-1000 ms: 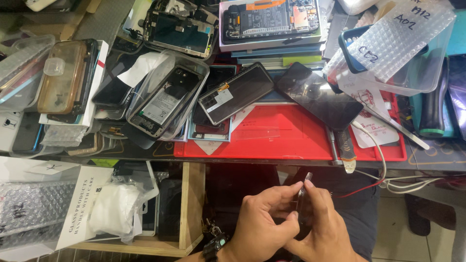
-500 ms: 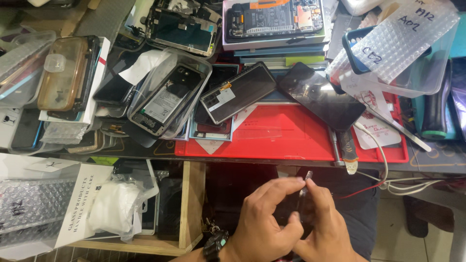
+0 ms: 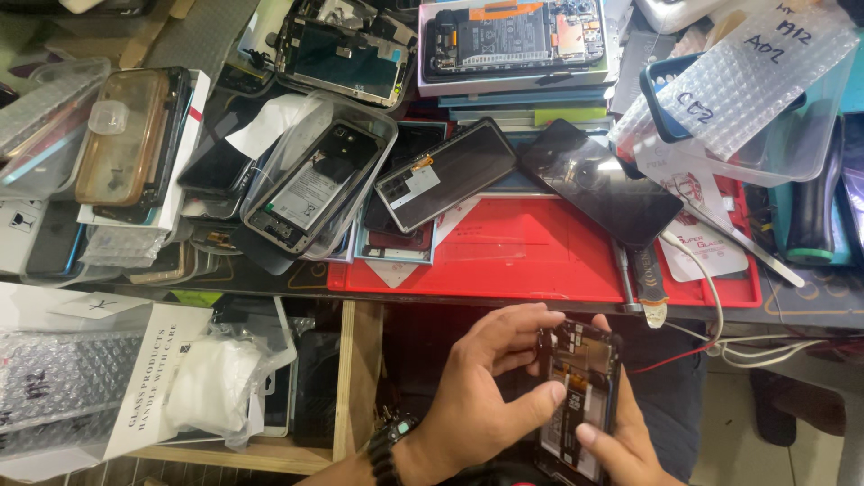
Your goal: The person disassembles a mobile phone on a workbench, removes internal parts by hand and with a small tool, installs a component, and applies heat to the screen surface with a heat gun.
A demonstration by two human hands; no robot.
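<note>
Below the bench edge, both of my hands hold an opened phone (image 3: 576,396) with its back cover off, showing the battery and circuit board. My left hand (image 3: 486,387), with a black watch on its wrist, grips the phone's left side, fingers curled over the top edge and thumb on the board. My right hand (image 3: 621,441) supports it from below and the right, thumb resting on the lower part.
A red work mat (image 3: 540,261) lies on the bench, ringed by several dismantled phones, screens and cases. A black phone (image 3: 603,180) lies on the mat, tweezers (image 3: 747,243) to its right. White and red cables (image 3: 720,333) hang off the edge. A wooden shelf (image 3: 346,378) holds bubble-wrapped boxes at left.
The phone has turned from edge-on to face-up, its open back now towards me. My hands have spread slightly around it.
</note>
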